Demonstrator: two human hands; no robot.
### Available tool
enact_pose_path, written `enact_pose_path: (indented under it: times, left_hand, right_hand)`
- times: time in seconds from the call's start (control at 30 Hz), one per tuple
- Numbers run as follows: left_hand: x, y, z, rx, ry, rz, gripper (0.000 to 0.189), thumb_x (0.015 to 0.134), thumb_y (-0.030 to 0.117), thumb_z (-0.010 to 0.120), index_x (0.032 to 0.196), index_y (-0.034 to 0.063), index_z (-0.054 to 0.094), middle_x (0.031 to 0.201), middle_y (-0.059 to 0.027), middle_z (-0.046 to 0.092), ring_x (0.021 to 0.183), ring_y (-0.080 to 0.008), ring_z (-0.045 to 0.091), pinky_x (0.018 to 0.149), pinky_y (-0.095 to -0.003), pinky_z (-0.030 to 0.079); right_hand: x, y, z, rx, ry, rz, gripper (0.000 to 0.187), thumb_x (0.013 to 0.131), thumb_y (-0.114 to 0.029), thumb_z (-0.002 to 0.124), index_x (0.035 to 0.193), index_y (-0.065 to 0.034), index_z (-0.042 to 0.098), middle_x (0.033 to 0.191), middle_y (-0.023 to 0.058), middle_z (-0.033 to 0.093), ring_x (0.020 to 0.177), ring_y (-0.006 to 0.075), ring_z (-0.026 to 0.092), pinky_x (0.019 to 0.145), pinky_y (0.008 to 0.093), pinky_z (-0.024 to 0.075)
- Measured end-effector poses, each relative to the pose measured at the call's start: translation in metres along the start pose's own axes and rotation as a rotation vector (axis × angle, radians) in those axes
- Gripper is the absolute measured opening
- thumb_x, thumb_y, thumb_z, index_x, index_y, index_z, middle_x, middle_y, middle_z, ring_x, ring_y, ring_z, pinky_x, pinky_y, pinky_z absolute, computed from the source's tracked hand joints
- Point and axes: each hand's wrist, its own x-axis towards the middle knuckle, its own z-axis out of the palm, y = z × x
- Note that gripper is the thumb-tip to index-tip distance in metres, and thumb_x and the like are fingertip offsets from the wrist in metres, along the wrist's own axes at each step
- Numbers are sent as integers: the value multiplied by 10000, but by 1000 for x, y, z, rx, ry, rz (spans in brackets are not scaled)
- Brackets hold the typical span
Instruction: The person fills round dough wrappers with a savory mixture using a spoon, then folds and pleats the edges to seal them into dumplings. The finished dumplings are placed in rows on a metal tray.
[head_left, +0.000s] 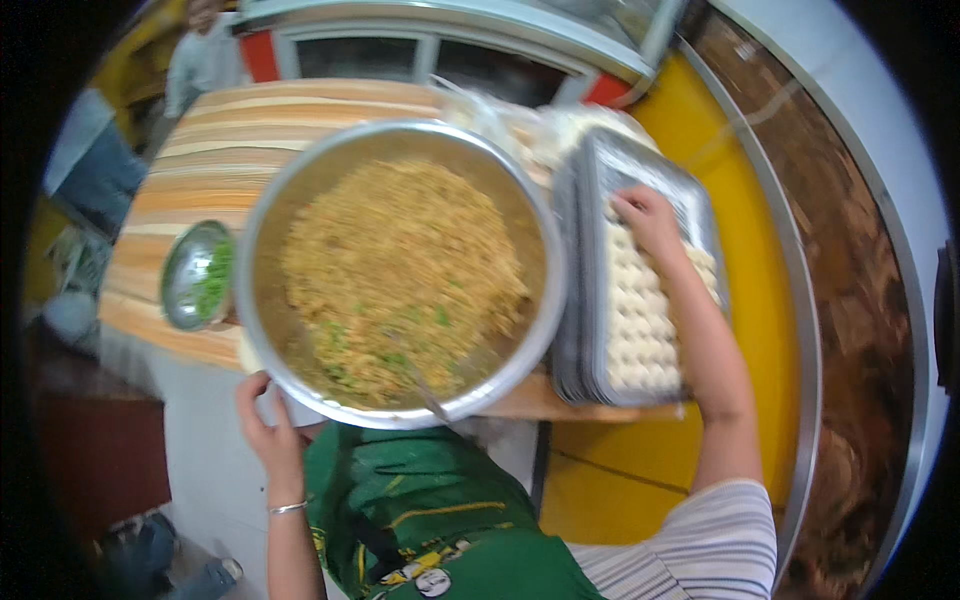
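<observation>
A large steel bowl (401, 135) of shredded yellowish filling (405, 255) flecked with green stands before me. A metal utensil (427, 394) leans on its near rim. My left hand (270, 427), with a bracelet at the wrist, is raised by the bowl's lower left rim. A pale piece (248, 354) shows at its fingertips, partly behind the bowl; whether I grip it is unclear. Over a metal tray (645, 154) at right, my right hand (651, 217) pinches a small white dumpling (611, 211) at the head of a row. Rows of similar dumplings (637, 322) fill the tray's near part.
A small steel bowl (180, 277) holds chopped greens (216, 279) on the striped wooden table (225, 157). Clear plastic bags (555, 131) lie behind the stacked trays. A yellow wall (757, 300) runs close on the right. A person (206, 60) stands at the far left.
</observation>
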Motion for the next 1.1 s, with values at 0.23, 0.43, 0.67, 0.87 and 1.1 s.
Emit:
enact_pose_path:
  times: [0.23,0.43,0.67,0.87,1.1]
  left_hand:
    - [35,-1,-2,240,-104,318,384,644,61,615,1011,-6,522,1024,-164,526,946,-333,493,810,-422,395]
    - [41,-16,-9,230,-49,264,351,676,84,666,990,-3,538,1083,-152,524,1019,-315,491,859,-394,413]
    - [52,4,-21,242,-111,267,280,712,110,653,959,15,560,1034,-135,546,975,-298,514,819,-367,434]
    - [52,-9,-14,215,-115,322,216,740,110,617,927,11,577,1035,-137,567,927,-298,542,792,-364,449]
    - [66,-13,-18,153,-185,98,133,783,115,541,854,20,601,827,-174,585,824,-308,558,735,-392,438]
  right_hand:
    - [-7,17,2,43,-157,-164,122,781,-132,612,755,-20,569,627,-8,481,575,83,462,502,245,393]
    - [-32,-29,-16,-134,155,-563,77,728,-44,602,774,6,565,679,81,538,644,200,534,615,285,427]
    - [-152,-146,55,-106,-632,-958,223,703,-157,662,894,-58,602,778,97,543,761,269,522,668,346,426]
    - [-171,-139,92,-363,-867,-1095,366,725,-272,652,1031,-93,560,801,92,500,774,271,511,669,360,431]
    - [-156,-131,94,-308,-618,-1076,252,759,-164,607,986,-65,556,765,98,504,735,282,503,646,364,434]
